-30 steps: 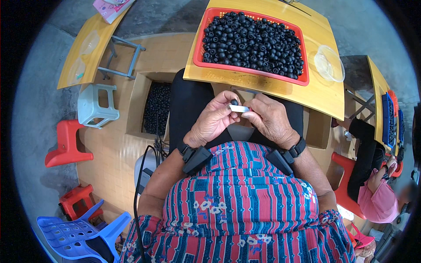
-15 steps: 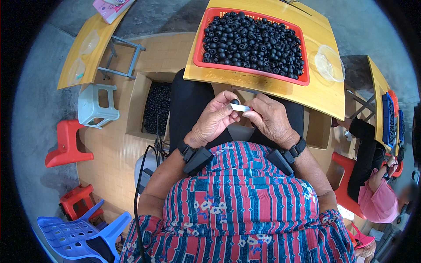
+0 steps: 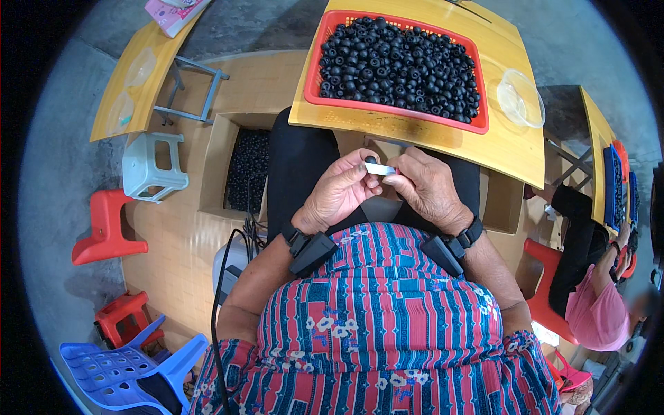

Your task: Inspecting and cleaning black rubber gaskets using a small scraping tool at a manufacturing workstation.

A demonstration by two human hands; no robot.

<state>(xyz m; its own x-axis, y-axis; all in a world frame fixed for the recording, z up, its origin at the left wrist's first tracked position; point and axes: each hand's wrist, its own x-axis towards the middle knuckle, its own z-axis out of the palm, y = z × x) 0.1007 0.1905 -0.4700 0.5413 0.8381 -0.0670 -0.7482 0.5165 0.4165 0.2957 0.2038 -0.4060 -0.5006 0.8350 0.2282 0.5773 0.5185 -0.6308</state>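
My left hand (image 3: 330,192) is closed, pinching a small round black piece (image 3: 371,160) between thumb and fingers. In my right hand (image 3: 434,187) is a short flat silvery blade like a small knife (image 3: 380,169), with a bit of red showing by the fingers. Its tip reaches the left thumb and lies against or just beside the black piece; which, I cannot tell. Both hands are over my lap, at the near edge of the table. On the table, a red plastic basket (image 3: 483,104) holds a heap of similar black pieces, some showing holes.
The yellow table (image 3: 508,155) also carries a clear plastic tub (image 3: 515,104). Left of my legs, an open cardboard box (image 3: 216,162) contains more black pieces. Stools and a blue chair (image 3: 104,370) stand at left. A person in pink (image 3: 598,315) sits at right.
My hands and the blade have barely moved. At the right, the other person's arms have shifted slightly up toward their table.
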